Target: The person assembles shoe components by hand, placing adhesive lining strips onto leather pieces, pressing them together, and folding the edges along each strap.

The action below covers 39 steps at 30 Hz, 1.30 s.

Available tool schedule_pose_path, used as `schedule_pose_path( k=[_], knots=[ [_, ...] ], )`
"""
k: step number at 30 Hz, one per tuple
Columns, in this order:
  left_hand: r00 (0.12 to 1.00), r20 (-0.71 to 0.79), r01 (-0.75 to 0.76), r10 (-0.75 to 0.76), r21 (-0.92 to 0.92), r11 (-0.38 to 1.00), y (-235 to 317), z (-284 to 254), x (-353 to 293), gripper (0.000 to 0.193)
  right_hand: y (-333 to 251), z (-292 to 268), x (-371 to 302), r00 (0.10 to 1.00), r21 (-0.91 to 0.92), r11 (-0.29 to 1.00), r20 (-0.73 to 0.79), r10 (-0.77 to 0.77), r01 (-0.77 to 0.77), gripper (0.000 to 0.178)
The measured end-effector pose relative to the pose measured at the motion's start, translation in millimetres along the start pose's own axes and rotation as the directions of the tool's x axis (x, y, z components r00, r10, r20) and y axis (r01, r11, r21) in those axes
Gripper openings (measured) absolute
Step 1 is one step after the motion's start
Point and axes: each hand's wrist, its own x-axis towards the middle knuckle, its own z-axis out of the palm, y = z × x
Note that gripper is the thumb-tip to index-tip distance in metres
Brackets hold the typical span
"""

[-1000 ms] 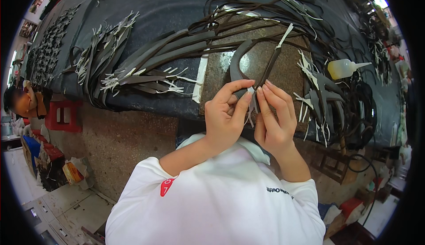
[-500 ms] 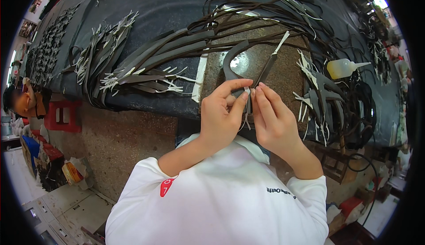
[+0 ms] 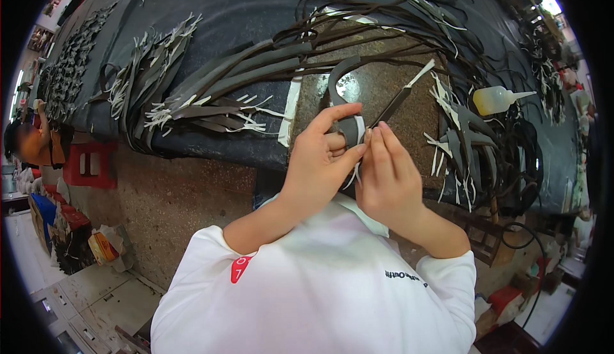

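My left hand [image 3: 314,162] is closed on a dark grey strap [image 3: 350,128], which loops between thumb and forefinger and shows a white edge. One part of the strap curves up and away over the speckled stone slab [image 3: 416,130]. Against the left thumb tip, my right hand [image 3: 391,181] pinches the same piece with its fingers pressed together. From that pinch a narrow dark length with a white end [image 3: 419,74] points up to the right. Thin white tails hang below the fingers. What lies exactly under the fingertips is hidden.
Bundles of dark straps with white ends [image 3: 204,114] lie left of the slab, and more straps [image 3: 467,136] lie to its right. Near these is a squeeze bottle [image 3: 492,100] of yellowish liquid. Another person [image 3: 38,143] is at the far left, by a red stool [image 3: 89,167].
The strap now forms a wider loop in my left hand, with its white edge turned up. The white-ended length has swung to the right, and my right hand has shifted slightly left.
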Motion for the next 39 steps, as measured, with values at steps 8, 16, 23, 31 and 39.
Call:
schedule_pose_path(
  k=[8,16,23,31,39],
  knots=[
    [0.993,-0.057,-0.099,0.101,0.038,0.994,-10,-9,-5,0.054,47,-6,13,0.967,0.691,0.678,0.192,0.164,-0.252,0.021],
    [0.996,-0.086,0.008,0.007,0.176,0.984,-17,-12,-2,0.013,41,4,19,0.893,0.841,0.301,0.422,0.156,-0.45,0.013],
    [0.974,-0.009,-0.2,0.227,0.437,0.877,-21,-22,-2,0.014,41,11,25,0.68,0.684,0.057,0.729,-0.075,-0.727,0.026],
    [0.948,-0.295,-0.062,0.122,0.204,0.977,10,-49,-3,0.016,32,17,16,0.835,0.819,0.188,0.55,0.013,-0.542,0.044],
    [0.775,-0.427,-0.099,0.466,0.646,0.757,25,-181,3,0.01,41,16,11,0.867,0.823,0.306,0.499,0.011,-0.478,0.027]
  ],
)
